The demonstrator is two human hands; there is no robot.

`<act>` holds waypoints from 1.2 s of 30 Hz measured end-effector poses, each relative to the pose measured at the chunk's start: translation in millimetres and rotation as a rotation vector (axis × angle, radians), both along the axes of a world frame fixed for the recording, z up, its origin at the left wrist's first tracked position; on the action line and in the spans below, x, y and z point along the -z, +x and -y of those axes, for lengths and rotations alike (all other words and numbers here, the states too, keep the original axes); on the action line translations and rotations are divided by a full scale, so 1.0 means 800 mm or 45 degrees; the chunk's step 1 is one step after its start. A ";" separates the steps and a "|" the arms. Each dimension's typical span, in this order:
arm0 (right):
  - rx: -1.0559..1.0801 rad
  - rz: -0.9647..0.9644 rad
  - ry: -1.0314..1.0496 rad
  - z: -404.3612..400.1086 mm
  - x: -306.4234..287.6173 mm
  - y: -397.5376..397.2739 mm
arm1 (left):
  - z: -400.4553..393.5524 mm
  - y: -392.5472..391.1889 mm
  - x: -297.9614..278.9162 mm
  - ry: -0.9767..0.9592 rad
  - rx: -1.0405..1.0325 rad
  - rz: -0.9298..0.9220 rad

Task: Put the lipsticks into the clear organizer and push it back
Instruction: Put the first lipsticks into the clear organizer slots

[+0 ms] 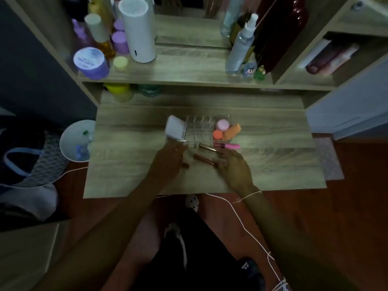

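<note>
The clear organizer [201, 128] stands mid-table with a white box [175, 128] leaning at its left end and pink and orange items [225, 129] in its right cells. In front of it lie a gold lipstick [207, 147], a pink lipstick [228, 146] and a long brown lipstick [204, 160]. My left hand [170, 159] is curled at the organizer's front left corner, with a short brown lipstick [185, 165] sticking out by the thumb. My right hand [234, 165] is spread flat, and its fingertips touch the long brown lipstick's right end.
The raised shelf [189, 72] behind carries jars, bottles and a white cylinder [137, 28]. A yellow jar [119, 91] sits under it. A white bin [76, 141] stands left of the table. A cord [241, 219] runs off the front edge.
</note>
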State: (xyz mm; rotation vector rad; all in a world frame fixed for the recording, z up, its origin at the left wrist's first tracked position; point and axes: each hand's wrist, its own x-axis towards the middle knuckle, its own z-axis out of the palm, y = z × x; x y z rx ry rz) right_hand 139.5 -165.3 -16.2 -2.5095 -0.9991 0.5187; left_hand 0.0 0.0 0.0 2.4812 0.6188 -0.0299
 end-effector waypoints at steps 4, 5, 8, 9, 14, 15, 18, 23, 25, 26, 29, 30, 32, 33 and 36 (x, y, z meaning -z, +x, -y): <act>0.063 -0.025 -0.087 0.000 0.017 0.014 | 0.011 0.017 0.010 0.113 0.082 0.029; 0.063 -0.023 -0.100 0.000 0.023 0.018 | 0.011 0.022 0.014 0.143 0.096 0.033; 0.075 -0.009 -0.090 0.005 0.035 0.030 | 0.013 0.032 0.022 0.192 0.065 0.000; 0.076 0.004 -0.101 0.007 0.039 0.033 | 0.014 0.033 0.026 0.196 0.050 -0.029; 0.062 0.009 -0.157 0.011 0.050 0.041 | 0.007 0.031 0.041 0.228 -0.025 -0.125; 0.052 0.005 -0.175 0.011 0.051 0.043 | 0.005 0.030 0.043 0.223 -0.052 -0.124; 0.058 -0.016 -0.196 0.009 0.054 0.048 | -0.001 0.028 0.044 0.189 -0.126 -0.137; 0.061 -0.016 -0.146 0.008 0.049 0.047 | -0.012 0.027 0.048 0.126 -0.132 -0.130; 0.070 -0.046 -0.094 0.010 0.044 0.045 | -0.017 0.026 0.047 0.107 -0.123 -0.113; 0.065 -0.064 -0.058 0.011 0.039 0.044 | -0.019 0.026 0.046 0.102 -0.107 -0.110; 0.048 -0.125 0.136 0.013 0.021 0.042 | -0.022 0.023 0.044 0.092 -0.070 -0.077; 0.058 -0.146 0.231 0.011 0.014 0.041 | -0.022 0.022 0.043 0.072 -0.078 -0.036; 0.119 -0.159 0.426 0.000 -0.004 0.042 | -0.022 0.022 0.038 -0.043 -0.145 0.106; 0.157 -0.151 0.499 -0.008 -0.012 0.043 | -0.023 0.025 0.033 -0.126 -0.199 0.203; 0.223 -0.155 0.599 -0.041 -0.030 0.055 | -0.036 0.053 0.018 -0.277 -0.372 0.425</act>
